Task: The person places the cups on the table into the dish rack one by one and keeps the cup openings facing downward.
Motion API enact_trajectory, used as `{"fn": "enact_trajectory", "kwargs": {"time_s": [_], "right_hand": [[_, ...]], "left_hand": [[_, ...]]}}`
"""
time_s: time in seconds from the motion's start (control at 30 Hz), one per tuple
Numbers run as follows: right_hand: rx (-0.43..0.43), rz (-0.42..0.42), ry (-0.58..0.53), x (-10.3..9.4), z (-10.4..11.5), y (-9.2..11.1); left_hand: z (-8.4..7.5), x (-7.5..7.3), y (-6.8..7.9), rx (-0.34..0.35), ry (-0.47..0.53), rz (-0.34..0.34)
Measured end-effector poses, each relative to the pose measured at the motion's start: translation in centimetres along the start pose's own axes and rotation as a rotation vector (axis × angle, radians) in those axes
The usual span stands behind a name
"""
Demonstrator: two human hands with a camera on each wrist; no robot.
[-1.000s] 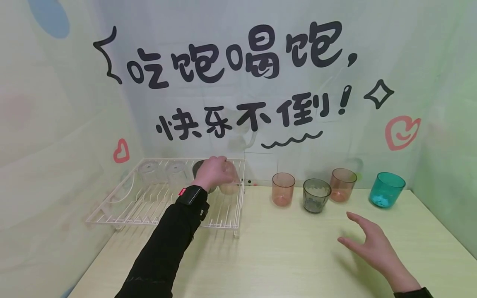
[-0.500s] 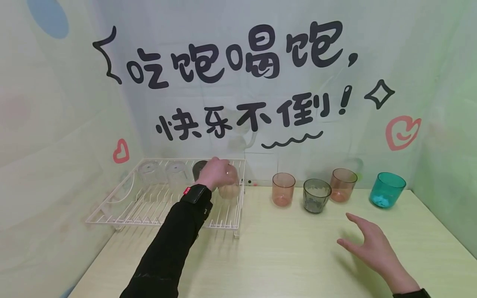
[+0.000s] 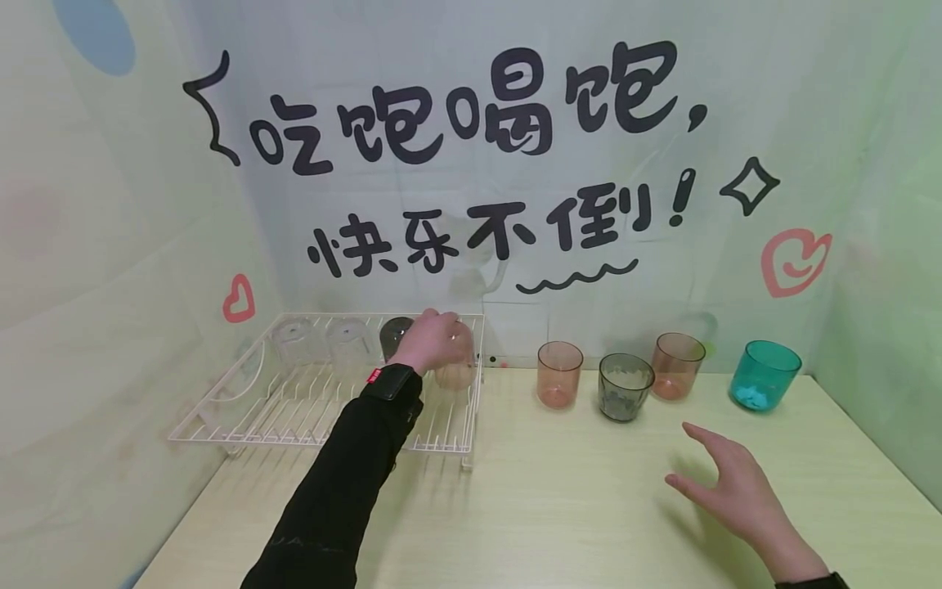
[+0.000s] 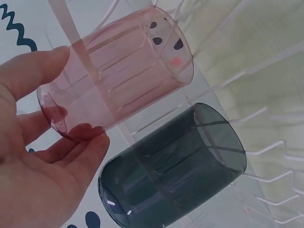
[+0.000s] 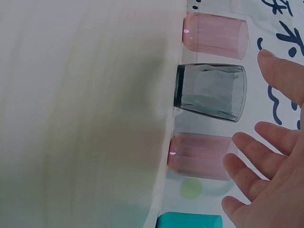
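Left hand (image 3: 429, 339): I have it grasping one pink cup (image 3: 458, 366) by its base, mouth down, at the right end of the rack (image 3: 275, 442).
Rack cups: one dark cup (image 4: 171, 166) beside it, two clear cups (image 3: 349, 343) farther left.
Table cups: I count two pink tumblers (image 3: 560, 376), one grey cup (image 3: 624, 391), one teal cup (image 3: 765, 376), all upright.
Right hand (image 3: 736, 487): released, fingers spread, near them.
In the way: left hand partly hides dark cup and pink cup from my head view.

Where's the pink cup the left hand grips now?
In the head view, the pink cup is at the back right of the white rack, right of the dark cup, its upper end in the left hand.
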State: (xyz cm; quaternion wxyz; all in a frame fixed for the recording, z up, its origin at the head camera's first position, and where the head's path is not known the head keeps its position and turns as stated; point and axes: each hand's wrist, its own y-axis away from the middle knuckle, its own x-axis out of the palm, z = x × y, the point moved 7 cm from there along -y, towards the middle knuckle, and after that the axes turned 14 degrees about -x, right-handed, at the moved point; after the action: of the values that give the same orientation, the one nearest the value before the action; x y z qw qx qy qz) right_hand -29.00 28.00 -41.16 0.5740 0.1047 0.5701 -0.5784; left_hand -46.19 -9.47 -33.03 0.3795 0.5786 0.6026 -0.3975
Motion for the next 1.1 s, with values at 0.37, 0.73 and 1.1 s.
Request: {"fn": "enact_trajectory", "kwargs": {"time_s": [0.37, 0.73, 1.1], "right_hand": [[0.001, 0.018, 0.007, 0.3, 0.0, 0.1], [-0.024, 0.007, 0.027, -0.3, 0.1, -0.4], [-0.048, 0.010, 0.053, -0.6, -0.2, -1.0]], "left_hand": [[0.2, 0.2, -0.2, -0.006, -0.020, -0.013], [0.2, -1.1, 0.6, 0.001, -0.023, -0.029], [-0.9, -2.4, 1.9, 0.056, -0.108, -0.044]]}}
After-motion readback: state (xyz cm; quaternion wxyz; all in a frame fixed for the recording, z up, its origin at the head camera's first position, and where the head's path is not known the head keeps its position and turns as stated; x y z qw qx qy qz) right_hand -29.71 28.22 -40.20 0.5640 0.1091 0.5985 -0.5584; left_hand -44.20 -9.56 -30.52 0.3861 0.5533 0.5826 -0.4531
